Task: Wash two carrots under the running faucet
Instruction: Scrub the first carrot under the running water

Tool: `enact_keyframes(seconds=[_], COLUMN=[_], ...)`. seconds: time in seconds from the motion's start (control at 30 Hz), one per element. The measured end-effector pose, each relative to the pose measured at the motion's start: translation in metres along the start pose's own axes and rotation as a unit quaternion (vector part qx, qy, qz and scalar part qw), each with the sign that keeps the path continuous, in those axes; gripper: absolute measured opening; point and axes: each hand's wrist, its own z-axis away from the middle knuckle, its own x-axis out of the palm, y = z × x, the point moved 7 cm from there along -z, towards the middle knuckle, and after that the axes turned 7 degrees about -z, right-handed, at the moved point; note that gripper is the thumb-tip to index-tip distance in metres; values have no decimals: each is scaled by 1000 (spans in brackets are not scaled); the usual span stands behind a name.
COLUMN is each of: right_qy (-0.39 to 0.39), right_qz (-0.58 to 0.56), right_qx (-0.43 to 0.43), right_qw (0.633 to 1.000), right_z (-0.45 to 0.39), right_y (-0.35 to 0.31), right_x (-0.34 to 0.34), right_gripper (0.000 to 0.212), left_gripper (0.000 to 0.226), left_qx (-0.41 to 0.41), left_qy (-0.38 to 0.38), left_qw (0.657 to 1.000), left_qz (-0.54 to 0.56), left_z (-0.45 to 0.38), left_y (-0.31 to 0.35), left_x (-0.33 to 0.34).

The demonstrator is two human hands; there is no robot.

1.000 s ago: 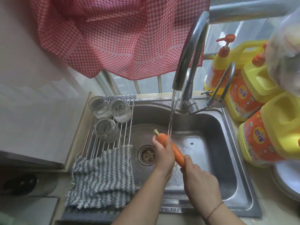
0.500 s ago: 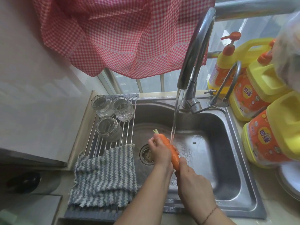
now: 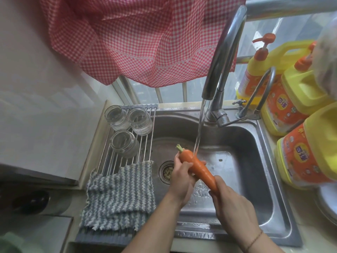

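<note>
An orange carrot (image 3: 197, 167) with a short green stub is held over the steel sink (image 3: 246, 143). Its thick end points up and left, right where the water stream (image 3: 199, 132) from the curved faucet (image 3: 224, 52) lands. My left hand (image 3: 182, 178) wraps around the carrot's upper half from below. My right hand (image 3: 231, 203) grips the thin lower tip. Only one carrot is in sight.
A roll-up drying rack (image 3: 145, 143) spans the sink's left side with three upturned glass jars (image 3: 127, 128) and a grey striped cloth (image 3: 118, 194). Yellow detergent bottles (image 3: 300, 157) crowd the right counter. A red checked curtain (image 3: 136, 37) hangs above. The drain strainer (image 3: 166, 172) lies left of my hands.
The carrot has turned and lifted slightly in my hands, its thick end now more exposed under the stream. Both hands stayed on it.
</note>
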Motion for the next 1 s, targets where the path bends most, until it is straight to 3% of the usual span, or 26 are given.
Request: enact_keyframes(seconds=[0.4, 0.57, 0.73, 0.8, 0.93, 1.0], right_qy=[-17, -12, -40, -43, -68, -70], right_qz=[24, 30, 24, 12, -92, -124], right_qx=[-12, -17, 1, 11, 34, 36], right_qw=[1000, 999, 999, 999, 993, 989], right_z=[1, 3, 2, 0, -11, -20], right_y=[-5, -8, -11, -13, -19, -25], right_x=[-1, -4, -2, -4, -12, -15], right_gripper=[39, 40, 39, 38, 38, 42], left_gripper=[20, 32, 10, 24, 89, 95], left_qx=[-9, -14, -11, 1, 26, 28], left_qy=[43, 36, 46, 33, -30, -39], left_qw=[998, 998, 998, 999, 999, 998], left_qz=[39, 47, 33, 13, 27, 34], left_z=[-2, -2, -1, -3, -1, 1], left_y=[-3, -4, -1, -3, -12, -11], left_x=[-4, -4, 0, -1, 2, 6])
